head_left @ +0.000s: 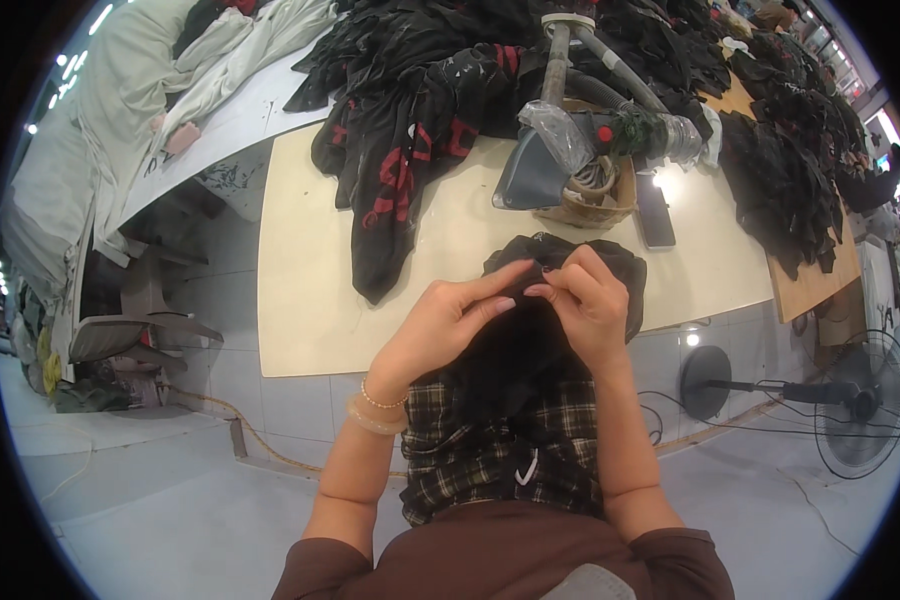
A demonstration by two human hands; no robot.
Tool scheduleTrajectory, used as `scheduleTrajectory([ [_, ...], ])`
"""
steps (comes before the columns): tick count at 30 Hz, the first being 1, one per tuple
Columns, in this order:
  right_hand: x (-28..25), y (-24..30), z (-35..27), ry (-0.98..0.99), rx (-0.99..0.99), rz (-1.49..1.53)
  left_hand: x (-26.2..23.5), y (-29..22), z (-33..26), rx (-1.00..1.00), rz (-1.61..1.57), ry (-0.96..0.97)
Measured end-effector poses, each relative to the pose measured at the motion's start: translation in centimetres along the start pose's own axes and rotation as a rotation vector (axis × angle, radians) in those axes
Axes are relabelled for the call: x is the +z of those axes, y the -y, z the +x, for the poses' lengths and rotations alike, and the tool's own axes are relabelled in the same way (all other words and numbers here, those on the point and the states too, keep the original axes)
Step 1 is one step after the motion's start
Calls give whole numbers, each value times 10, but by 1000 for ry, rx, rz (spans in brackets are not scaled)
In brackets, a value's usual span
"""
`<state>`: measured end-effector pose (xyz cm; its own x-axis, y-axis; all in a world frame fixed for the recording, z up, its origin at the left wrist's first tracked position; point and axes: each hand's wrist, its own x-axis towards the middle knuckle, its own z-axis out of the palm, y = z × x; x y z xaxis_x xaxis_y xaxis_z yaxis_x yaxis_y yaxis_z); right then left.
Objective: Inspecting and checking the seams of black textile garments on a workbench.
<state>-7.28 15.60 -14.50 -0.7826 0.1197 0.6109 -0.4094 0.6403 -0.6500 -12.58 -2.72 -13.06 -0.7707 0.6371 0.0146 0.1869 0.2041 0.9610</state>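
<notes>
Black cloth (510,350) is pinched by left hand (457,315) and right hand (590,305).

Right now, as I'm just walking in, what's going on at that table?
A person has the left hand and right hand on a black cloth, fingertips close together. The cloth lies over the near edge of the pale table and the lap. Farther back on the table, a dark garment with red print trails from a heap of dark cloth. A basket stands beyond the hands, with a dark phone to its right.
</notes>
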Motion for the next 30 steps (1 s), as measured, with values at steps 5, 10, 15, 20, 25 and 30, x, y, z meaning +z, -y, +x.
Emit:
scheduleTrajectory([
  [5,9,-2,-2,-21,-2,-18,3,14,1,70,61,-159],
  [10,16,1,4,-32,-3,-154,7,27,12,294,140,-352],
  [15,27,-3,7,-153,45,-113,14,15,21,176,47,-461],
  [20,43,-2,15,-293,143,29,25,21,32,192,-45,-612],
  [25,52,2,18,-367,432,288,34,19,39,195,-174,-722],
  [30,54,8,22,-366,543,412,33,14,39,101,-373,-701],
])
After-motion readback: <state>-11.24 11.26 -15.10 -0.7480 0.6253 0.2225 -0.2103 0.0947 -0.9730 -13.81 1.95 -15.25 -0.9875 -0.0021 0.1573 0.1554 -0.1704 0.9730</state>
